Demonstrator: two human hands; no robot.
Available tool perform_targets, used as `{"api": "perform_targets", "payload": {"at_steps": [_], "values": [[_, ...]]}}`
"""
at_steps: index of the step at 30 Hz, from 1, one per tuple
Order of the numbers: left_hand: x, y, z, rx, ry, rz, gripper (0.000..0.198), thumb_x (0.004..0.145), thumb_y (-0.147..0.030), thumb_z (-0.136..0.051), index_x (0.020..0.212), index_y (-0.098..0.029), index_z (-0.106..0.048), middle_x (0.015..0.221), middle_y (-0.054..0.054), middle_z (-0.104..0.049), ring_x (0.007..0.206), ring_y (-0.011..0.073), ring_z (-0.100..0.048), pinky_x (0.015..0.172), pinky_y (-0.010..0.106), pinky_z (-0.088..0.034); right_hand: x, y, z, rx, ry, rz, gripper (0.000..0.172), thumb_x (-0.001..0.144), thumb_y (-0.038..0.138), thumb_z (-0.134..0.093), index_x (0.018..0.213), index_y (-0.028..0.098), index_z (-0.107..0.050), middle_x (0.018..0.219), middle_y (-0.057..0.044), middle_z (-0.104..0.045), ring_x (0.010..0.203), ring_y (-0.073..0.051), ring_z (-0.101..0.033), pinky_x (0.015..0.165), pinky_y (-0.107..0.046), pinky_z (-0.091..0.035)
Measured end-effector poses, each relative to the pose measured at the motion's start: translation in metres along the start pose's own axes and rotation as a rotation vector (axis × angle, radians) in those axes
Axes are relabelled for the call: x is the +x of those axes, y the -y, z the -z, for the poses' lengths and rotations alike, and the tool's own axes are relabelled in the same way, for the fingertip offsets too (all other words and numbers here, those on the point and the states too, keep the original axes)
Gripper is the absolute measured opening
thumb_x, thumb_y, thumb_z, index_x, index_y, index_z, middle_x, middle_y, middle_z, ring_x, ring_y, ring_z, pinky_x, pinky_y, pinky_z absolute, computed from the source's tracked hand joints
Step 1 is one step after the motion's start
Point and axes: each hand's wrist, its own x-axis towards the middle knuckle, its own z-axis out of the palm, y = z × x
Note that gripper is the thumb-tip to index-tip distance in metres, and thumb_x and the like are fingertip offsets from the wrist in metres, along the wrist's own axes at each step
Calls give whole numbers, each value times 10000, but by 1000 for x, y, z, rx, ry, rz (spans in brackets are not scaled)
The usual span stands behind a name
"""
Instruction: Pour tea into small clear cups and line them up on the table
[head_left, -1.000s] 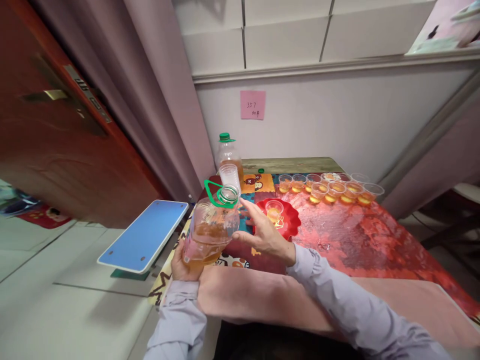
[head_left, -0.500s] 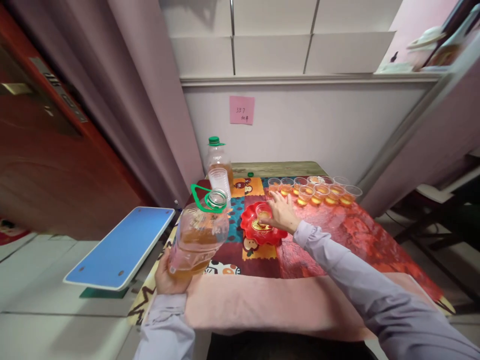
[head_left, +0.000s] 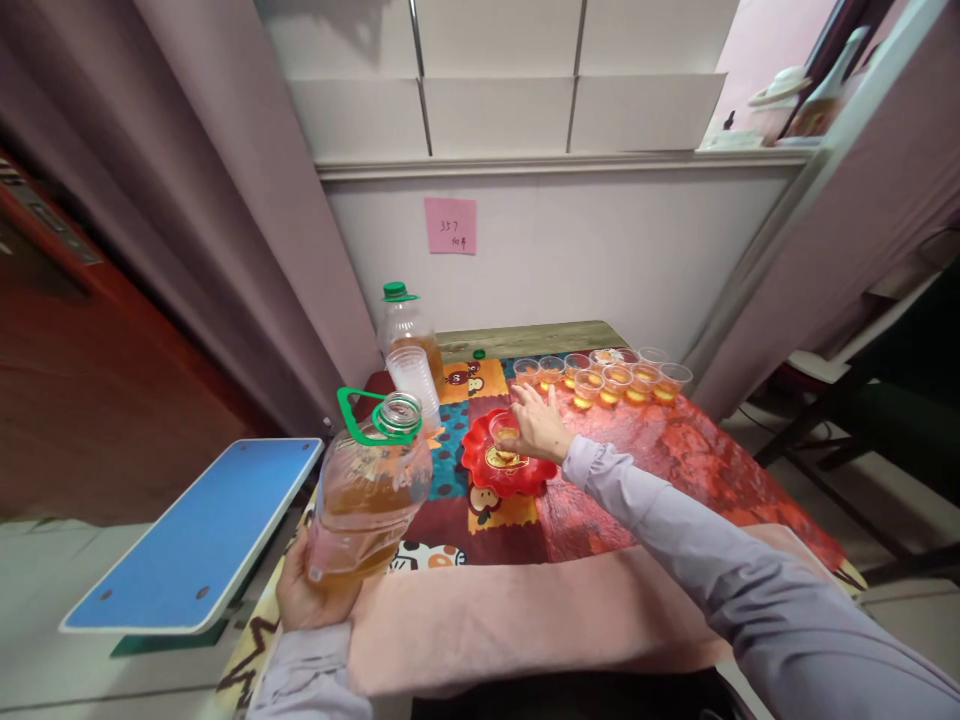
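Observation:
My left hand point(head_left: 319, 590) supports a large clear plastic jug point(head_left: 367, 500) from below and the side. The jug leans to the right, its mouth uncapped and its green handle standing up; amber liquid fills its lower part. My right hand point(head_left: 538, 425) is over the red scalloped plate point(head_left: 517, 485), thumb and fingers around a small clear plastic cup point(head_left: 504, 428) there. The hand partly hides the cup. Behind the jug leans a stack of clear cups point(head_left: 412, 378).
Several clear cups of amber liquid point(head_left: 616, 380) stand in rows at the back right. A capped second jug point(head_left: 405, 325) stands at the back left, and a loose green cap point(head_left: 479, 354) lies near the wall. Left of the table is a blue-topped stool point(head_left: 202, 530).
The view has turned right, so everything appears further left. Both hands keep about the same places at the jug and the cup.

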Motion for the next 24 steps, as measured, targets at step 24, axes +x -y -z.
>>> {"api": "perform_targets", "payload": {"at_steps": [24], "values": [[52, 5, 72, -361, 566, 195, 493, 1033, -376, -432, 1399, -269, -746, 1352, 137, -777, 1261, 391, -733, 1157, 676, -472, 31, -150, -3, -42, -292, -283, 656, 842, 765, -723, 1111, 167, -741, 1633, -256, -477, 1574, -478, -326, 1260, -752, -94]]}}
